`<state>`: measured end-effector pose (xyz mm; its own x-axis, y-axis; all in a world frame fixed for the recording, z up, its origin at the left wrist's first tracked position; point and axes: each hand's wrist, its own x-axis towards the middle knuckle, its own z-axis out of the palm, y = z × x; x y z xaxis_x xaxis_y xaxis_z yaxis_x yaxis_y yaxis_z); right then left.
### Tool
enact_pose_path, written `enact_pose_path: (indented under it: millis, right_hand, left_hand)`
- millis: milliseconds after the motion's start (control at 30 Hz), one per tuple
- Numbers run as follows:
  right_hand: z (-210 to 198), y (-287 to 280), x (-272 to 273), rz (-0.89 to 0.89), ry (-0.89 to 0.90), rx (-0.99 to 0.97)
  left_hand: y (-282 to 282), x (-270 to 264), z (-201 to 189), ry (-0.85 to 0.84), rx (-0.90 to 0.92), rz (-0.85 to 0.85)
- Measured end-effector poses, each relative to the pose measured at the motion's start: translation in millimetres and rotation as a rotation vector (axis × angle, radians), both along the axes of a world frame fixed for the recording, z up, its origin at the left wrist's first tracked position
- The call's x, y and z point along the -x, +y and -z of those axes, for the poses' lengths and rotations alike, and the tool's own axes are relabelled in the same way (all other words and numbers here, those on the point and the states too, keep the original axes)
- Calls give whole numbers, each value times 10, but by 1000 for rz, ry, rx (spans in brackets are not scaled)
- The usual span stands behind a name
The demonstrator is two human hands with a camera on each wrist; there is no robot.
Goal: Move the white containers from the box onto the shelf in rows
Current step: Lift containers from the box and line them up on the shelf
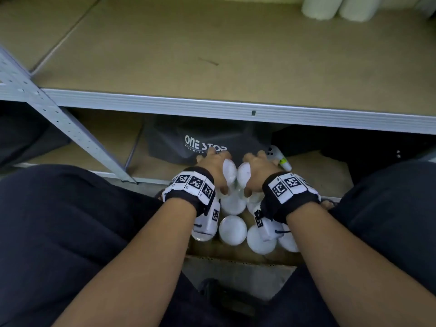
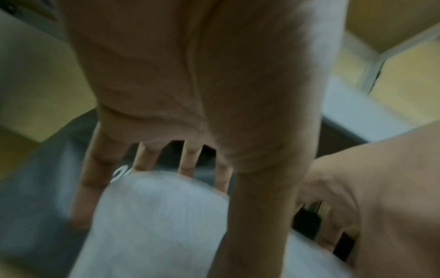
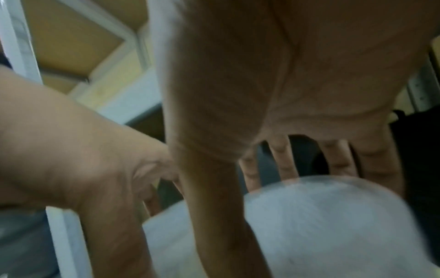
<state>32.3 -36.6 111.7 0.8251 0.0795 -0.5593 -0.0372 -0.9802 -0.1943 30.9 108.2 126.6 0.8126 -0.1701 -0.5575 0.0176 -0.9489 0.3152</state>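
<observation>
Dim, flat indoor light in the head view, with a greenish-yellow cast over the shelf board (image 1: 212, 50), which is the brightest area. Below it the lower bay (image 1: 354, 147) sinks into deep shadow, near black at the right. Straight lines bow toward the frame edges. The far containers (image 1: 335, 7) at the top are soft and smeared. Both wrist views are heavily motion-blurred: the left hand (image 2: 190, 84) and right hand (image 3: 285, 75) loom large, dark and out of focus, and the white containers (image 2: 154, 216) are streaked.

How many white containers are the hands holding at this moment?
2: one container in the left hand, a second container in the right hand, side by side over the box. Others below may be partly hidden.
</observation>
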Motion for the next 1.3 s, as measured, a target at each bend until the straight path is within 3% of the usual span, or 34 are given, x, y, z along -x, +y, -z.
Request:
enact_pose_path:
  millis: [167, 400, 633, 900, 1100, 1300]
  right_hand:
    - [-792, -207, 172, 42, -36, -22]
    - [-1696, -479, 483, 88, -330, -201]
    - [-2162, -587, 451, 84, -618, -333]
    - [-2037, -577, -9, 155, -787, -496]
    - [-1744, -610, -247, 161, -822, -493]
    - [-1708, -647, -289, 132, -829, -464]
  left_hand:
    - [-117, 30, -702, -60, 14, 124]
    - [-69, 174, -1560, -347, 174, 143]
    - [-43, 228, -1906, -679, 384, 19]
    - [-140, -97, -1733, -922, 590, -211]
    - [-213, -303, -1491, -888, 568, -232]
    - [-201, -337, -1538, -843, 521, -185]
